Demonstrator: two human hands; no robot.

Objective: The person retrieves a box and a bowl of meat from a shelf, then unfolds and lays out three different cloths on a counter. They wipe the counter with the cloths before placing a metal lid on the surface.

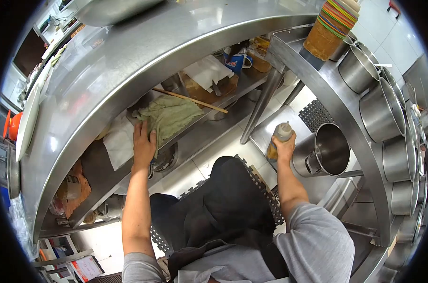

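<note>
My right hand (285, 146) is wrapped around a squeeze bottle (283, 132) with a pale nozzle cap and yellowish contents low in it. Just right of that bottle stands a tall steel pot (334, 148) on a low metal shelf (275, 125). On the left, my left hand (143, 144) reaches onto the shelf under the counter, fingers stretched out at the edge of a crumpled pale green cloth (169, 115). A white cloth (122, 144) lies beside those fingers. Behind the green cloth, a long wooden stick (192, 100) lies across the shelf.
The steel counter (114, 52) curves overhead, its edge between me and the shelf. Several steel pots (381, 113) line the right-hand shelf, near a stack of brown containers (332, 30). A blue mug (237, 61) stands deeper under the counter. Black perforated mats (317, 115) lie on the tiled floor.
</note>
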